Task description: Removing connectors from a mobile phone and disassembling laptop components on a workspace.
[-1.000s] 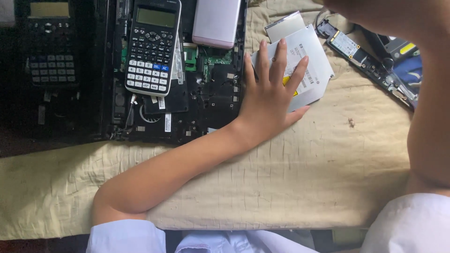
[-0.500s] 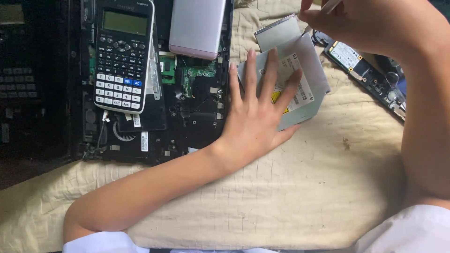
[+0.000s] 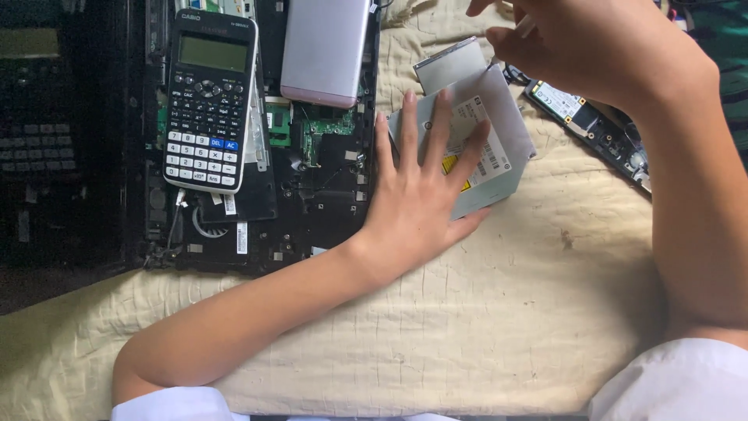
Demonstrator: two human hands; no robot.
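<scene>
Flat grey metal optical drive with a white label and yellow sticker (image 3: 487, 140), laid on a cream quilted cloth (image 3: 499, 327), just right of an opened black laptop chassis with exposed green circuit board (image 3: 327, 179); the drive is pressed flat by the left hand (image 3: 417, 206), fingers spread and palm down, nothing enclosed in its grasp; the right hand (image 3: 592, 51) is held over the drive's far corner, fingers pinched together around what appears to be a thin dark tool, though the tool is too small and hidden to be named with certainty; a loose grey metal plate (image 3: 450, 64) is seen at that corner, touching the drive. On the chassis are set a black scientific calculator with grey and white keys (image 3: 209, 101) and a pale pink rectangular device (image 3: 323, 51); a narrow green and black circuit strip (image 3: 596, 129) lies to the right. Progress is judged partial: the laptop is already opened and the drive taken out; the drive's casing is seemingly not yet fully separated.
</scene>
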